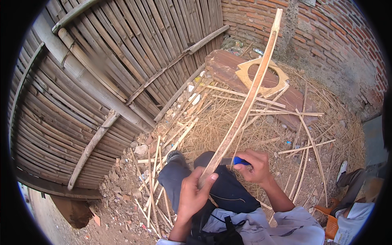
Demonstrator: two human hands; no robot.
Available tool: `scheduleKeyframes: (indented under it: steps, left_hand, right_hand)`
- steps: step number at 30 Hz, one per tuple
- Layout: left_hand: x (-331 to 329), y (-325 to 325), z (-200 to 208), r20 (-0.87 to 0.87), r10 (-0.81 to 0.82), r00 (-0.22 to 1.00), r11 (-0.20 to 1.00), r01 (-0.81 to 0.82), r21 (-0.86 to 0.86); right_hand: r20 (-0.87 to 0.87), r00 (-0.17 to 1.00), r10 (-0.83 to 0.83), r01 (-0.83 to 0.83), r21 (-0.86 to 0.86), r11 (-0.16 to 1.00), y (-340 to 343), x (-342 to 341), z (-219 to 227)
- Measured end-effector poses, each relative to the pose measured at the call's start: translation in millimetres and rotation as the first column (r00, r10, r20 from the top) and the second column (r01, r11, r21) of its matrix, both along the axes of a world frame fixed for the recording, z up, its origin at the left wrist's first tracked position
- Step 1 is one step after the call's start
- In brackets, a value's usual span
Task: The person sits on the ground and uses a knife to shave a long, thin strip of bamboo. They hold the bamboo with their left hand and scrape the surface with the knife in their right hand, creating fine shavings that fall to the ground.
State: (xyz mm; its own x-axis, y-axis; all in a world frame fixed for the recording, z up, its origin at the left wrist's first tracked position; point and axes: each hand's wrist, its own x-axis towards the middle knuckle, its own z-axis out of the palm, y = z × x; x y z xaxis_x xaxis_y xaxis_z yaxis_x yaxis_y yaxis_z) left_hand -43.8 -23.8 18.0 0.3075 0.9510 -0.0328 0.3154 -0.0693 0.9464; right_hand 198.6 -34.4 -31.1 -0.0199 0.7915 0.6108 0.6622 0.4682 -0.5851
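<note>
A long, flat bamboo strip (256,83) slants up and away over my lap, its far end well out in front of me. My left hand (194,196) is closed around its near end, with the thumb lying on top. Just to the right, my right hand (255,165) grips a knife by its blue handle (241,161). The dark blade points left toward the strip's right edge, close to my left hand. A thin sliver stands along the strip near the blade. Whether the blade is cutting into the bamboo I cannot tell.
Several split bamboo strips (153,179) lie on the rubble at left, with more at right. Ahead, a wooden board with a round hole (243,73) rests on a brown panel (222,61). A bamboo wall (134,45) and brick wall (326,36) enclose the spot. Another person (351,212) sits at right.
</note>
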Motion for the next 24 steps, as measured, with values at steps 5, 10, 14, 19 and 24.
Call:
scheduleKeyframes:
  steps: [5,10,14,19,24]
  left_hand:
    - [6.6,-3.3,-0.6,0.036,0.007,0.999,0.998,-0.009,0.063]
    - [9.8,-3.3,6.2,-0.037,-0.008,0.999,0.993,0.012,0.120]
    - [7.8,-2.3,3.8,-0.076,-0.008,0.997,0.995,0.016,0.101]
    - [6.8,-3.6,2.7,-0.059,-0.006,0.998,0.997,0.010,0.077]
    - [-4.2,-12.0,-3.1,-0.120,-0.006,0.993,1.000,0.007,0.011]
  right_hand:
    - [0.044,0.999,0.014,-0.015,0.022,1.000,-1.4,-15.5,12.8]
    - [0.048,0.998,-0.045,0.042,0.067,0.997,1.5,-22.2,15.1]
    - [0.079,0.993,-0.085,0.077,0.099,0.992,3.8,-23.6,18.3]
    - [0.066,0.976,-0.206,0.196,0.134,0.971,4.6,-16.6,14.8]
    - [0.063,0.964,-0.257,0.244,0.170,0.955,14.5,3.1,19.9]
